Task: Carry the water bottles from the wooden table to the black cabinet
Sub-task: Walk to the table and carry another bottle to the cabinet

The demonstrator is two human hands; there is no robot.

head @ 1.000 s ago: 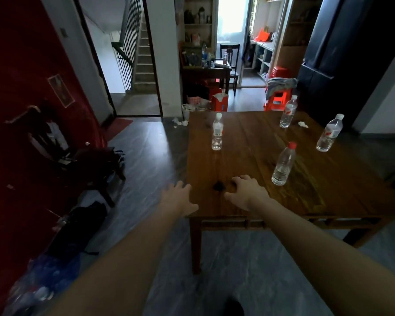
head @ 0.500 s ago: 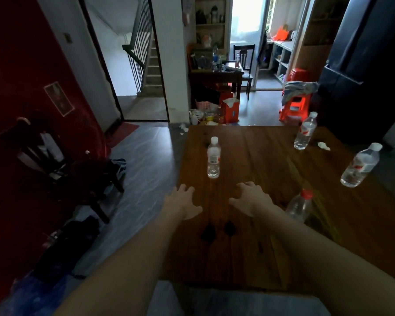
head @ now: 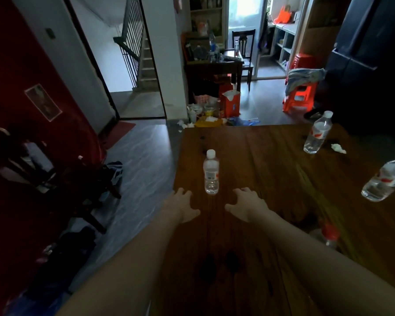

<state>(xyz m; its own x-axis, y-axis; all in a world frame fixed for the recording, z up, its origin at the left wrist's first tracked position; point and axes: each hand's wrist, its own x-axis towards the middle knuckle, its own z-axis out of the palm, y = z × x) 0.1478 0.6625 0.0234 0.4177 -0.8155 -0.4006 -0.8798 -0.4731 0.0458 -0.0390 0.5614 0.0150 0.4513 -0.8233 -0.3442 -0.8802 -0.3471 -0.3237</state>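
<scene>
Several clear water bottles stand on the wooden table (head: pixel 260 156). A white-capped bottle (head: pixel 211 172) is nearest, just beyond my hands and between them. My left hand (head: pixel 182 207) hovers open to its lower left, my right hand (head: pixel 246 205) open to its lower right; neither touches it. Another white-capped bottle (head: pixel 317 133) stands at the far right, a third bottle (head: pixel 385 179) at the right edge of view. A red-capped bottle (head: pixel 327 236) is partly hidden behind my right forearm. The black cabinet (head: pixel 372 60) rises at the back right.
A crumpled tissue (head: pixel 338 148) lies by the far right bottle. Orange stools (head: pixel 300 96) with cloth stand before the cabinet. Floor clutter and an orange box (head: pixel 230 103) sit past the table's far edge. A dark chair (head: pixel 78 179) with clothes is on the left.
I have come closer over the table. Both hands moved forward from the near edge to either side of the white-capped bottle, and the red-capped bottle slid behind my right forearm.
</scene>
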